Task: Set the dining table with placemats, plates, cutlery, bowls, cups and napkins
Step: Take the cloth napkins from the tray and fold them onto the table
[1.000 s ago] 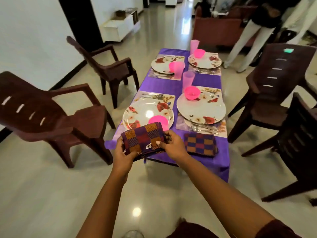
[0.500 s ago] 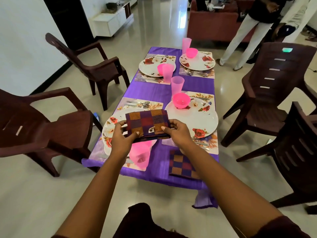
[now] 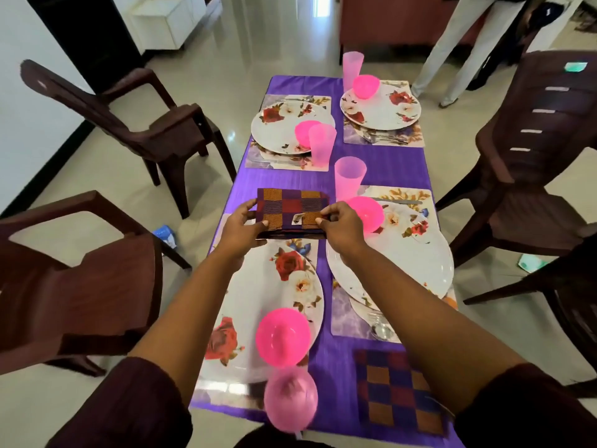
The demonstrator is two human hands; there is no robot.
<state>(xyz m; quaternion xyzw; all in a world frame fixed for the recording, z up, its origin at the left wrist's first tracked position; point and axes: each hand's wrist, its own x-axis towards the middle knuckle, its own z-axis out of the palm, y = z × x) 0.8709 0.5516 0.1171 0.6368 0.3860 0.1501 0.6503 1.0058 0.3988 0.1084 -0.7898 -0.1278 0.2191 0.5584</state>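
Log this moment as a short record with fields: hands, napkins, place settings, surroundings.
hands: left hand and right hand each have a grip on one end of a folded checked napkin, held over the purple tablecloth
napkins: a second checked napkin lies flat at the near right corner
place settings: four floral plates, each with a pink bowl; the near left plate has a pink cup at its near edge
surroundings: brown plastic chairs on both sides; a person's legs stand beyond the far end
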